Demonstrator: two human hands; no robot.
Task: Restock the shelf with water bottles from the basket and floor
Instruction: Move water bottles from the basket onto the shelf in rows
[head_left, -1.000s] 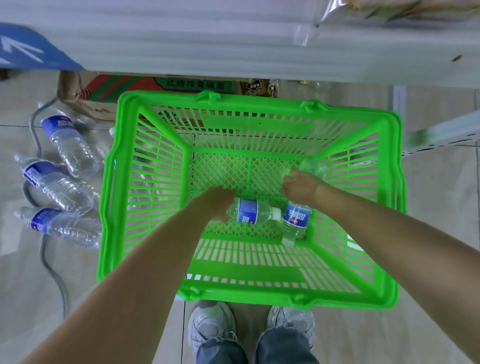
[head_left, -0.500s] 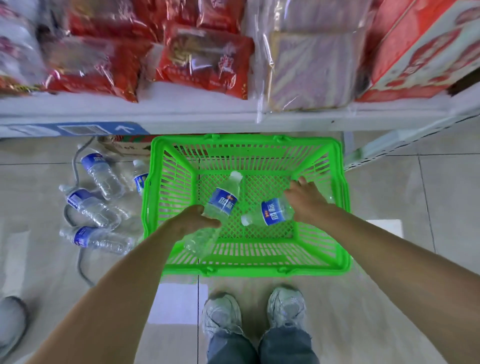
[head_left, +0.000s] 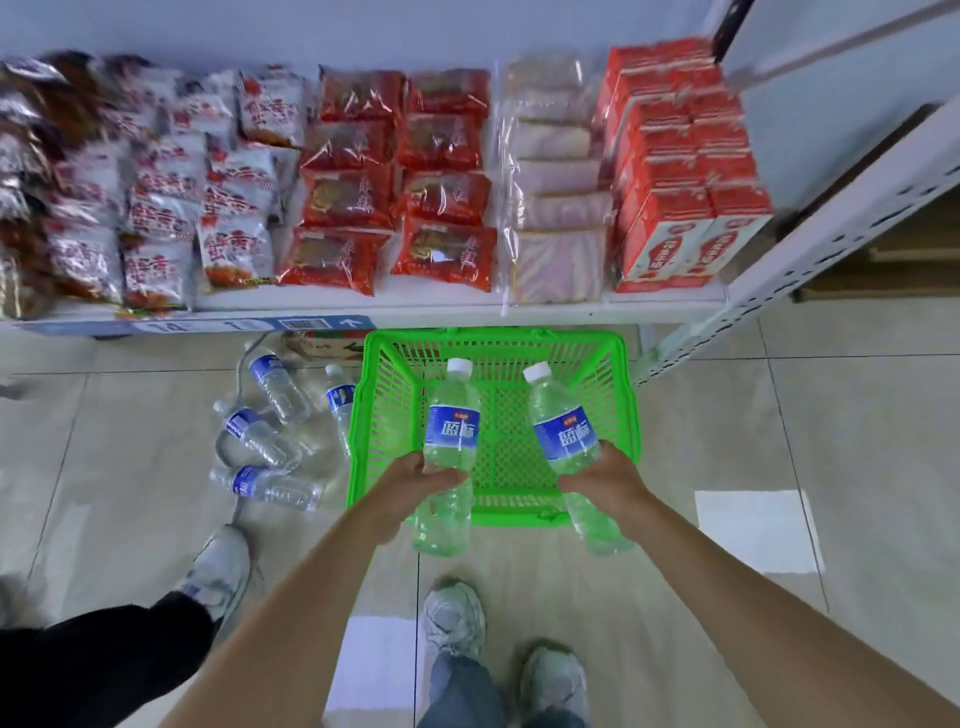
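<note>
Both bottles now lifted above basket rim, left hand and right hand each gripping one.

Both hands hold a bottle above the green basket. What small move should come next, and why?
Probably lift both toward the shelf: the left hand and right hand each grip a bottle, and the basket looks empty.

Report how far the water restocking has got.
Done: the green basket looks emptied. In hand: the left hand grips one bottle and the right hand another, both above the basket. Left: four bottles on the floor; no water shows on the shelf.
</note>
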